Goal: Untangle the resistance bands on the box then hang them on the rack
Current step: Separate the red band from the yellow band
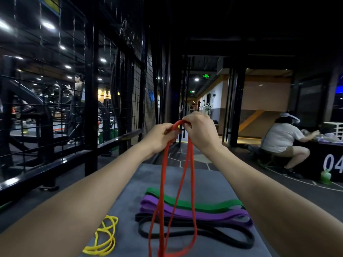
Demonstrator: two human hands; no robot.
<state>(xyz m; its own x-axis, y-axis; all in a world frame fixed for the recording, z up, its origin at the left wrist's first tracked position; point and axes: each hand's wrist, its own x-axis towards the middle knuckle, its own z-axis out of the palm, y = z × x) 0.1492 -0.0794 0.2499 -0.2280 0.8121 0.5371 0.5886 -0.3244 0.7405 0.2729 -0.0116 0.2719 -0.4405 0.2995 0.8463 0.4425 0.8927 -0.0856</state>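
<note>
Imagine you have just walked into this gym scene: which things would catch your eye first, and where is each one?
First, the red band, held up at centre by the left hand and right hand, its loops hanging down to the grey box. Next, the green band, purple band and black band lying side by side on the box, with a tangled yellow band at its left edge.
</note>
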